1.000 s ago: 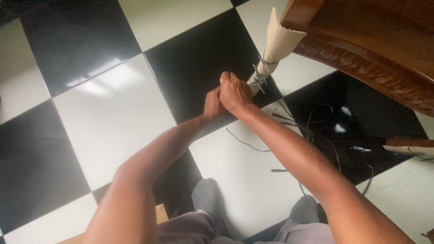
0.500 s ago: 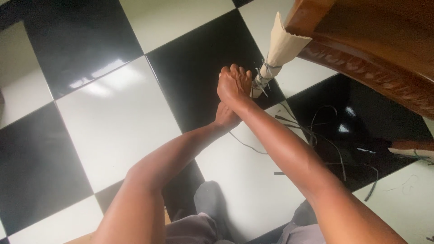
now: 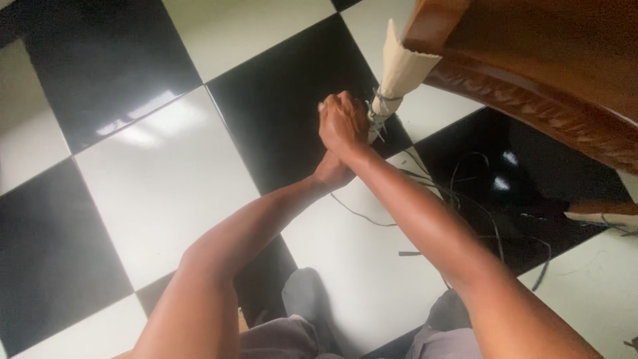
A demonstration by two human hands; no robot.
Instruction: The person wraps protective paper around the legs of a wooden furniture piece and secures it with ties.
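Strapping at table leg: thin dark strapping (image 3: 379, 114) is wound around a paper-wrapped table leg (image 3: 397, 74), just above the floor.
Floor: glossy black and white checkered tiles (image 3: 166, 173); the wrapped leg stands where a black tile meets a white one.
Left hand: left hand (image 3: 332, 171) lies low, under the right wrist, mostly hidden; its grip cannot be told.
Right hand: right hand (image 3: 342, 123) is clenched into a fist just beside the wrapped leg, knuckles up, touching the strapping; what lies inside the fist is hidden.
Arms: both bare forearms reach forward and cross at the wrists, right over left.
Loose offcuts: cut pieces of dark strapping (image 3: 465, 193) lie scattered on the floor to the right of the arms.
Table: carved brown wooden table (image 3: 531, 60) fills the upper right corner, above the wrapped leg.
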